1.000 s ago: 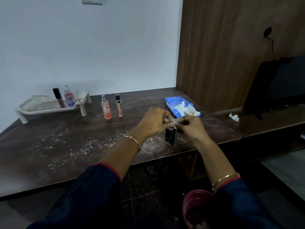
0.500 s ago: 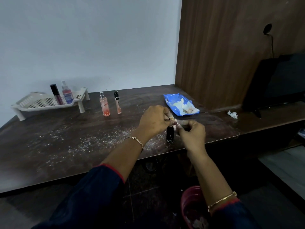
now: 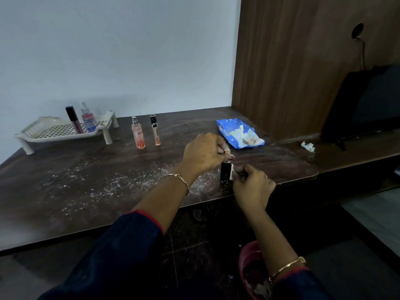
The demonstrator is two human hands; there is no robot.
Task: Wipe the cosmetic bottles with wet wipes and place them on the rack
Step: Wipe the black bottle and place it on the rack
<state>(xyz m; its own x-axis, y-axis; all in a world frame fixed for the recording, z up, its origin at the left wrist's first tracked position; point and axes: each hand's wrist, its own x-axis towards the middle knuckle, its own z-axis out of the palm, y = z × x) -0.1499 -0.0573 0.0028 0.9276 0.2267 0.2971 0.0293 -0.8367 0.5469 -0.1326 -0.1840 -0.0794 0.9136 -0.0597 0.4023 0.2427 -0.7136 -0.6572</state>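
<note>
In the head view, the wiping step is under way: the left hand (image 3: 203,152) is pinching the top of the black bottle (image 3: 225,172), which is standing upright near the table's (image 3: 86,182) front edge. The right hand (image 3: 253,187) is pinching a wet wipe (image 3: 232,172) against its side. The next move is probably calling for a carry leftward to the rack (image 3: 32,132); the pink bottle (image 3: 138,133) and slim bottle (image 3: 155,131) are standing along that path, and the wipe pack (image 3: 239,133) is lying beyond the hands.

We face a plain white wall (image 3: 129,50) meeting a brown wood-grain panel (image 3: 292,72), behind a dark wooden table (image 3: 65,180) over dim tiled floor (image 3: 194,245).
</note>
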